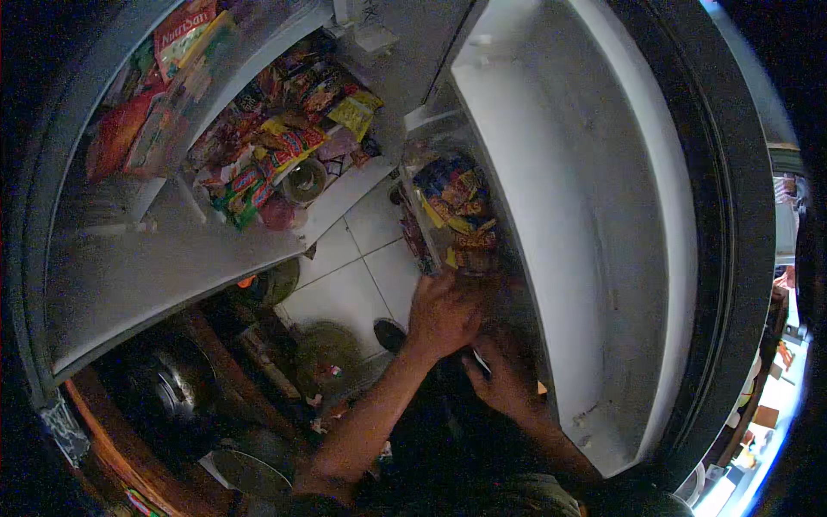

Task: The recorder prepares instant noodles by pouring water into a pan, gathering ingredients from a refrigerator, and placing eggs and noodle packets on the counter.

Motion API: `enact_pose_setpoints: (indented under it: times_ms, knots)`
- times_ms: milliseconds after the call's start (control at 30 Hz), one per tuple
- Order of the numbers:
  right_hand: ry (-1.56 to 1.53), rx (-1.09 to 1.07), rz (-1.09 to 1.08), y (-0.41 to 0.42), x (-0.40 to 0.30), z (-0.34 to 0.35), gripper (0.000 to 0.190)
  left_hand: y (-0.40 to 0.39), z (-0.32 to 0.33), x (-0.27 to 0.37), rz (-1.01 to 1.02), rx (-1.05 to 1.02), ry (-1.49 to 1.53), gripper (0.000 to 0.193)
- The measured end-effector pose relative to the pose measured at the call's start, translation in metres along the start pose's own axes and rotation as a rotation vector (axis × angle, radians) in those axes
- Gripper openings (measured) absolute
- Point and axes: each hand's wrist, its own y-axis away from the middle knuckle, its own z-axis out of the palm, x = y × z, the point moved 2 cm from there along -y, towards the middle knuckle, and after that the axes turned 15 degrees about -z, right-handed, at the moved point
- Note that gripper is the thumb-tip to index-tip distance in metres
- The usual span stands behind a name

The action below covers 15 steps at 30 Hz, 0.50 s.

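My left hand (446,310) is at the near edge of a clear plastic container (433,249) that holds blue, yellow and orange snack packets (459,194). Its fingertips are hard to make out, so its grip cannot be told. Just below and to the right, my right hand (501,381) is half curled beside a dark object with a pale edge (481,362); whether it holds this is unclear. To the upper left, many coloured sachets (278,148) and a round glass jar (305,182) fill a pale compartment.
A large white door bin or shelf (555,194) rises close on the right. White floor tiles (342,284) show between the compartments. A pale panel (181,265) spans the left, above a dark metal pot (174,388). A red sachet pack (184,39) stands at upper left.
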Motion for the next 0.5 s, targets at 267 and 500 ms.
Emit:
enact_pose_setpoints:
  times_ms: [267,500]
  knots:
    - [-0.031,0.094,0.171,0.010,0.003,0.006,0.053,-0.021,0.031,-0.001,0.025,-0.467,-0.279,0.028]
    - [0.088,-0.184,0.169,0.009,-0.002,-0.009,0.051,-0.036,-0.013,0.018,0.430,-0.478,-0.405,0.019]
